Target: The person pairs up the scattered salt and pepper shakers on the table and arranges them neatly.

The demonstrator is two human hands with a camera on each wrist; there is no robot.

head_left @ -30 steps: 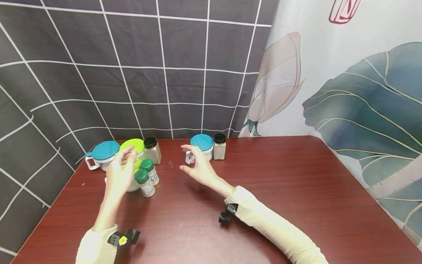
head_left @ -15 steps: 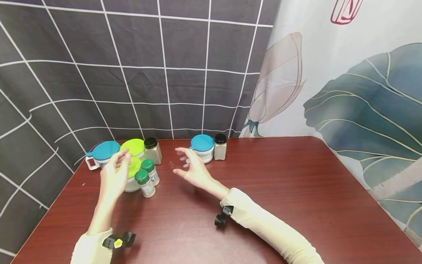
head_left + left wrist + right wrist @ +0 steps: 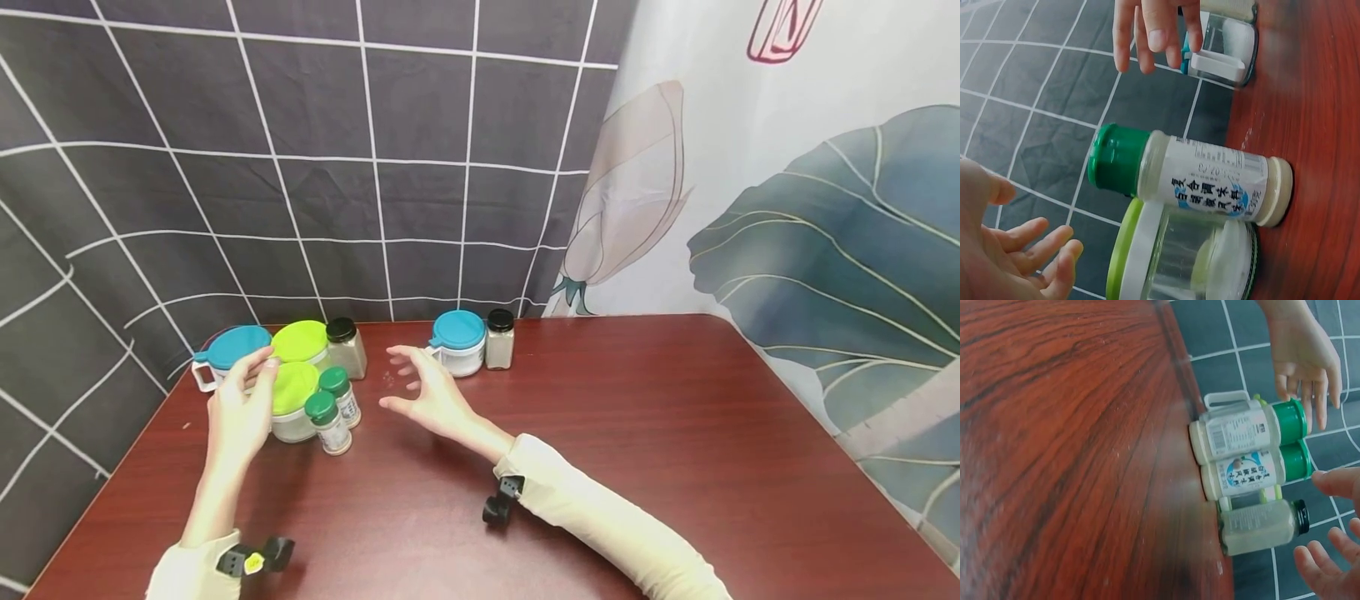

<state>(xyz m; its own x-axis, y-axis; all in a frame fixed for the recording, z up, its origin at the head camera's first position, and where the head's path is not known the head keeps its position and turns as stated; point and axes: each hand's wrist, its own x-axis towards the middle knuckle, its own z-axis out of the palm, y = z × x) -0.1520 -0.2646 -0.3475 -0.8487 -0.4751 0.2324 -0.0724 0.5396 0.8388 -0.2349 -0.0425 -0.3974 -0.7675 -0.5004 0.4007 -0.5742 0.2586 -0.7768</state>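
My left hand (image 3: 238,412) hovers with relaxed fingers beside the front lime-lidded jar (image 3: 295,392), its fingertips overlapping the jar's left edge in the head view. Two seasoning shakers with green caps (image 3: 333,435) stand just right of that jar; one shaker (image 3: 1210,178) shows its label in the left wrist view. My right hand (image 3: 438,404) is in the air right of the shakers, thumb and fingers spread apart, holding nothing. Behind it stands a white-handled jar with a blue lid (image 3: 459,335). A black-capped spice jar (image 3: 1260,526) stands beside the shakers.
Another blue-lidded jar (image 3: 236,348) and a second lime-lidded jar (image 3: 302,340) stand at the back left. A second black-capped spice jar (image 3: 500,343) is beside the right blue-lidded jar. The reddish wooden table (image 3: 637,417) meets a dark grid-patterned curtain (image 3: 420,200).
Both hands have drifted left and slightly toward me. The front lime-lidded jar and the right blue-lidded jar show more fully. The jars and shakers stand where they were.
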